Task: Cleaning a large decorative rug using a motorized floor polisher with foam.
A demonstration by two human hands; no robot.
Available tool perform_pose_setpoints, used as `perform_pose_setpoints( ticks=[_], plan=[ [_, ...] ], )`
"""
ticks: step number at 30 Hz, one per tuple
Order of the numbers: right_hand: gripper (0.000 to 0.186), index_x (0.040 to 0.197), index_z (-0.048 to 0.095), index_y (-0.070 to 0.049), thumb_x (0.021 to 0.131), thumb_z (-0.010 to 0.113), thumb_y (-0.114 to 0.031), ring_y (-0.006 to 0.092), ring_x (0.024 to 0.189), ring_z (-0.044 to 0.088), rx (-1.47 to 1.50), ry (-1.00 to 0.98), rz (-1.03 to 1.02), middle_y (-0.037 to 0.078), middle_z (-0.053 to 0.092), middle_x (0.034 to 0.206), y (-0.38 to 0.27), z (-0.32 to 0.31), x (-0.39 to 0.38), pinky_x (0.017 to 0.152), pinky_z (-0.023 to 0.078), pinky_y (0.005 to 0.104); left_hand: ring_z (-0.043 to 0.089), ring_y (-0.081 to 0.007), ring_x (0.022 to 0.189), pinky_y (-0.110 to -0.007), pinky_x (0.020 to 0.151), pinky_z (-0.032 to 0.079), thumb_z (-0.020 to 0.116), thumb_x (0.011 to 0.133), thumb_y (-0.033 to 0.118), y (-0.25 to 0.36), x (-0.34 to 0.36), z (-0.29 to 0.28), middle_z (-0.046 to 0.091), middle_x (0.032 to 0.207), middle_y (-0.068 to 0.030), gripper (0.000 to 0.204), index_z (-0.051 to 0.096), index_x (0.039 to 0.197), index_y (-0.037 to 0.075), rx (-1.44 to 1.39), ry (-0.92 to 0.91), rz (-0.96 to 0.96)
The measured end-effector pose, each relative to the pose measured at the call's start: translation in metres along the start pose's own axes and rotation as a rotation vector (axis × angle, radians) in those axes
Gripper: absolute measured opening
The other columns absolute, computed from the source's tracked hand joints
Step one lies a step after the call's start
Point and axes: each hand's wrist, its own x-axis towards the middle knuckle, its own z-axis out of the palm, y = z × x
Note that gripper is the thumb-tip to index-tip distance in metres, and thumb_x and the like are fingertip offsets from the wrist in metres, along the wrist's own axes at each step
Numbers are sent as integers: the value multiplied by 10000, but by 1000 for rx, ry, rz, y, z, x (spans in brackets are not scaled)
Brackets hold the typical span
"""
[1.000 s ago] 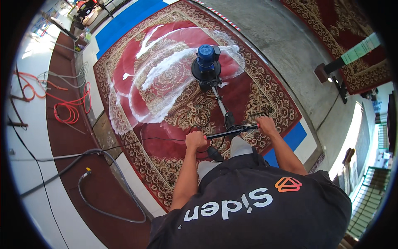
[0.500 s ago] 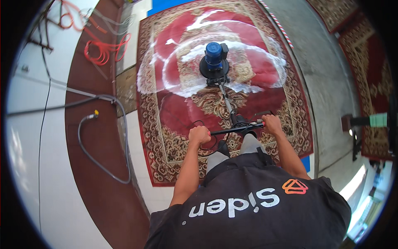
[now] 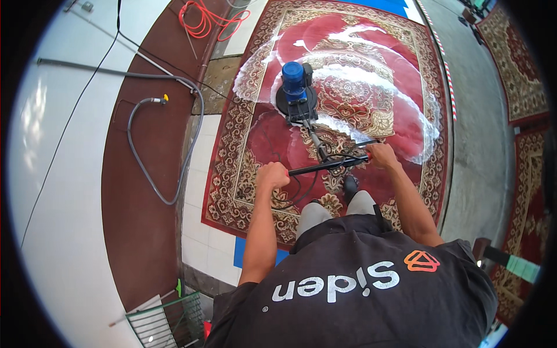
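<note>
Leftward across the rug [image 3: 354,107], the blue-motored floor machine [image 3: 296,91] has been swung, now nearer the rug's left edge. Its handlebar [image 3: 313,169] is gripped at opposite ends by the left hand [image 3: 272,176] and right hand [image 3: 382,156].

Rug [image 3: 264,130] woven pile; motor housing [image 3: 294,78] smooth, glossy; handlebar [image 3: 307,169] smooth; shirt [image 3: 348,249] matt cloth

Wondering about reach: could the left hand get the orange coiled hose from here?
Probably not: the left hand is closed on the handlebar, and the orange hose lies far ahead, off the rug.
</note>
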Motion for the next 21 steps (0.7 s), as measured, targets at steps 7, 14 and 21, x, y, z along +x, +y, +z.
perform_pose_setpoints(
  ticks=[7,14,21],
  plan=[
    [112,927,667,-86,822,672,-121,398,863,709,18,-153,-177,167,713,837,-71,-39,34,734,526,540,743,-425,889,-507,824,591,703,747,258,-51,-56,-20,775,908,-194,224,831,888,139,-30,-48,-184],
    [147,927,672,-79,796,715,-132,380,892,729,-1,-101,-302,148,726,843,-125,-40,-5,739,543,534,733,-422,865,-507,806,584,726,754,273,-76,-136,-18,763,881,-202,223,817,871,107,-59,-51,-247],
    [140,935,690,-86,797,705,-110,365,921,724,47,-230,-237,139,721,860,-170,-64,-71,756,544,514,701,-436,769,-514,740,567,730,659,263,-96,-199,3,725,774,-205,221,770,754,68,-86,-30,-174]
  ],
)
